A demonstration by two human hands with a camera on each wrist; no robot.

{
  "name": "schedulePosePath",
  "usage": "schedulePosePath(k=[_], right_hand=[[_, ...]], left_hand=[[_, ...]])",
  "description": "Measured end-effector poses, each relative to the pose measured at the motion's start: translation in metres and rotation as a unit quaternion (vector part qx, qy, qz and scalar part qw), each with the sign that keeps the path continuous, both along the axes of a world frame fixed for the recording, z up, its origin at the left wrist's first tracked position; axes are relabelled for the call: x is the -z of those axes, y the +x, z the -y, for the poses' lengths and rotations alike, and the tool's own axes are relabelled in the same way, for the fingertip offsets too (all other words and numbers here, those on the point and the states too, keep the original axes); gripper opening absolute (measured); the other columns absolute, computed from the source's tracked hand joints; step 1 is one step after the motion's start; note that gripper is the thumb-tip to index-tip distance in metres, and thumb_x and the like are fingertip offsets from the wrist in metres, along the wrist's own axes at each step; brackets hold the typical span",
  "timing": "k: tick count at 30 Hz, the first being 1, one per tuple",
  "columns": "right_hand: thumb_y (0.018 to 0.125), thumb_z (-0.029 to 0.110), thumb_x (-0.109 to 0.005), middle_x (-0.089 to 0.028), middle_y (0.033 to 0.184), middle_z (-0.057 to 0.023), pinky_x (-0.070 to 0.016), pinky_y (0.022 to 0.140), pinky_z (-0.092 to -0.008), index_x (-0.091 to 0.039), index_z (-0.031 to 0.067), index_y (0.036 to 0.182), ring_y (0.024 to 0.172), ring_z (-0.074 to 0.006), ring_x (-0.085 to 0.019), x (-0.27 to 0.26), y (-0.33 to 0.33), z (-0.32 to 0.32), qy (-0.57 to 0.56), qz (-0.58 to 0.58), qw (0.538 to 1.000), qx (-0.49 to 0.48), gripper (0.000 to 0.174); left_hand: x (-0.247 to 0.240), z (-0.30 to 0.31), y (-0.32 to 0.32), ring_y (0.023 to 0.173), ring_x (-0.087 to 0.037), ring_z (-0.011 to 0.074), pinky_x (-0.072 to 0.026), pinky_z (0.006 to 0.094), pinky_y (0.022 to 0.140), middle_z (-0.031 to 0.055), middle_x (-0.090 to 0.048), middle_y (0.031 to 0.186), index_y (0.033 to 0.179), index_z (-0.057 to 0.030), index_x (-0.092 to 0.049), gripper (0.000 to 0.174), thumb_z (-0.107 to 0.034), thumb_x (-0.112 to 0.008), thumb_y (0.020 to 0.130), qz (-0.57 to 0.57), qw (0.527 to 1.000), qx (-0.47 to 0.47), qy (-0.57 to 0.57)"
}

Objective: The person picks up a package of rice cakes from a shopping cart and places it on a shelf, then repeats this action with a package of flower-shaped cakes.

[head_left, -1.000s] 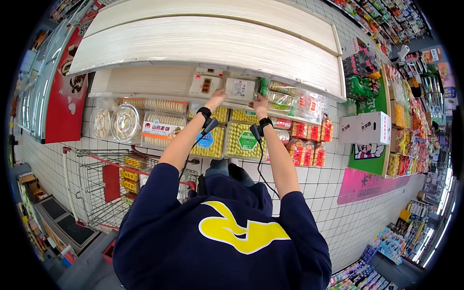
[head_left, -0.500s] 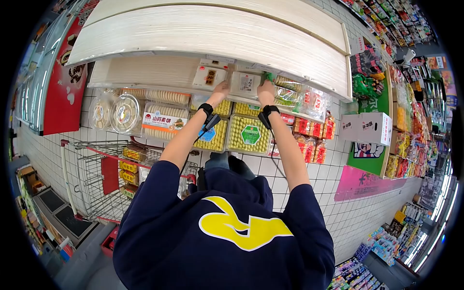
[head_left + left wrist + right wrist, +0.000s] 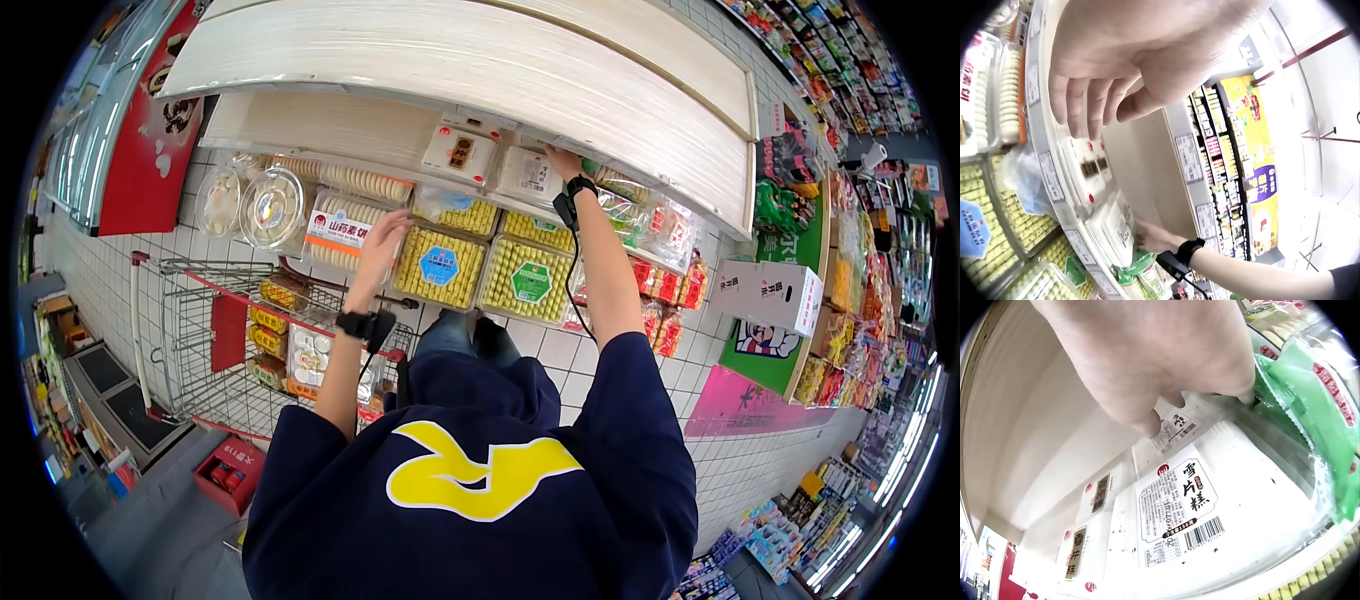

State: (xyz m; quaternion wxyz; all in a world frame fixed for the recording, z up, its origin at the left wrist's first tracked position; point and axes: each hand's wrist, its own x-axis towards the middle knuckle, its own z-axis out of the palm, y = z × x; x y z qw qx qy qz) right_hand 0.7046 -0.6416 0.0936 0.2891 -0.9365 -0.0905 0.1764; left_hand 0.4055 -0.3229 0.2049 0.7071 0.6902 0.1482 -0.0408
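My right hand (image 3: 562, 160) reaches up to the shelf and touches the far end of a white labelled cake package (image 3: 528, 175). In the right wrist view that hand (image 3: 1197, 394) hovers over the package (image 3: 1179, 506), its fingertips down at the package's back edge beside a green packet (image 3: 1316, 406). A second white package (image 3: 458, 152) lies just left of it. My left hand (image 3: 383, 238) hangs lower, in front of the cookie trays, and holds nothing. In the left wrist view its fingers (image 3: 1085, 106) are loose and empty.
Clear trays of green and yellow biscuits (image 3: 525, 280) fill the shelf below. A wire shopping cart (image 3: 190, 330) with yellow packs stands to my left. A white carton (image 3: 770, 290) sits at the right. A pale wooden shelf board (image 3: 450, 70) overhangs everything.
My left hand has let go of the white package and dropped down towards the cart. The right hand stays at the package on the shelf.
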Motion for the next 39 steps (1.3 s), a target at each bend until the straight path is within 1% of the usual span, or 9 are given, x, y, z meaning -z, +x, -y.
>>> schedulePosePath(k=[8,18,21,24,25,30,32,35,39], right_hand=[[0.089,0.053,-0.041,-0.023,0.15,-0.0167,-0.009,0.111,-0.0525,-0.027,0.0146,0.145,0.139,-0.039,-0.013,-0.007,-0.016,-0.014,-0.083,-0.035,0.996,0.017,0.07],[0.082,0.06,-0.048,-0.029,0.146,-0.02,-0.0195,0.107,-0.0557,-0.025,0.0135,0.145,0.136,-0.0391,-0.021,0.028,0.001,-0.007,-0.07,0.019,0.997,0.039,0.082],[0.082,0.05,-0.054,-0.038,0.14,-0.0227,-0.0295,0.105,-0.0491,-0.033,0.0081,0.141,0.129,-0.0397,-0.035,0.023,-0.002,-0.004,0.011,0.013,0.998,0.055,0.075],[0.084,0.043,-0.051,-0.035,0.141,-0.024,-0.0231,0.108,-0.0487,-0.035,0.0065,0.139,0.133,-0.0402,-0.028,0.002,-0.021,-0.012,-0.063,0.004,0.998,0.02,0.068],[0.084,0.03,-0.052,-0.047,0.132,-0.023,-0.0352,0.102,-0.0424,-0.047,0.0067,0.132,0.122,-0.0389,-0.043,0.003,-0.025,-0.012,0.022,0.038,0.999,-0.001,0.053],[0.089,0.012,-0.049,-0.062,0.114,-0.0106,-0.0466,0.088,-0.0344,-0.059,0.0014,0.118,0.105,-0.0199,-0.058,-0.065,-0.089,-0.032,0.302,-0.049,0.947,0.095,0.033],[0.092,0.013,-0.047,-0.062,0.112,-0.0111,-0.0487,0.086,-0.032,-0.058,-0.0005,0.116,0.103,-0.0198,-0.06,-0.103,-0.127,-0.036,0.487,-0.104,0.855,0.144,0.03],[0.093,0.01,-0.046,-0.063,0.109,-0.012,-0.0496,0.087,-0.0312,-0.058,-0.0011,0.114,0.1,-0.0209,-0.061,-0.145,-0.166,-0.024,0.557,-0.063,0.815,0.144,0.026],[0.093,0.008,-0.048,-0.064,0.099,-0.0094,-0.0498,0.083,-0.0296,-0.06,0.0001,0.104,0.092,-0.0177,-0.062,-0.201,-0.211,0.011,0.533,0.003,0.839,0.112,0.018]], left_hand=[[-0.024,-0.038,-0.085,0.107,-0.054,0.0181,-0.0396,0.03,0.094,0.0111,-0.061,0.113,0.125,-0.0006,-0.05,0.034,-0.011,-0.047,0.093,-0.04,0.989,-0.123,0.077],[-0.022,-0.002,-0.094,0.102,-0.055,0.0148,-0.0398,0.027,0.091,0.0096,-0.062,0.108,0.125,-0.0016,-0.051,0.033,-0.009,-0.046,0.093,-0.021,0.986,-0.152,0.061],[-0.032,0.011,-0.087,0.103,-0.055,0.0144,-0.0404,0.0262,0.09,0.009,-0.062,0.107,0.124,-0.0013,-0.051,0.032,-0.008,-0.046,0.094,-0.004,0.988,-0.148,0.049],[-0.042,0.021,-0.091,0.102,-0.056,0.0146,-0.0413,0.0267,0.089,0.0088,-0.061,0.108,0.123,-0.0004,-0.05,0.03,-0.008,-0.046,0.094,0.013,0.987,-0.154,0.034],[-0.042,0.023,-0.092,0.102,-0.056,0.0145,-0.0412,0.0268,0.09,0.009,-0.061,0.108,0.123,-0.0003,-0.05,0.03,-0.008,-0.046,0.094,0.012,0.988,-0.151,0.029],[-0.034,0.032,-0.107,0.102,-0.056,0.0148,-0.0408,0.0271,0.092,0.0098,-0.061,0.109,0.123,0.0008,-0.05,0.03,-0.007,-0.046,0.094,0.017,0.985,-0.166,0.033],[-0.031,0.036,-0.116,0.103,-0.056,0.0151,-0.0408,0.0272,0.093,0.0107,-0.061,0.11,0.123,0.0018,-0.05,0.03,-0.006,-0.045,0.094,0.006,0.986,-0.158,0.055],[-0.028,0.051,-0.124,0.104,-0.056,0.0153,-0.0412,0.0272,0.092,0.0115,-0.061,0.11,0.123,0.0024,-0.05,0.03,-0.006,-0.045,0.094,0.025,0.983,-0.179,0.017],[-0.039,0.069,-0.139,0.108,-0.055,0.0169,-0.0409,0.0277,0.093,0.0103,-0.06,0.111,0.124,0.0004,-0.05,0.03,-0.009,-0.045,0.095,0.043,0.981,-0.186,0.028]])
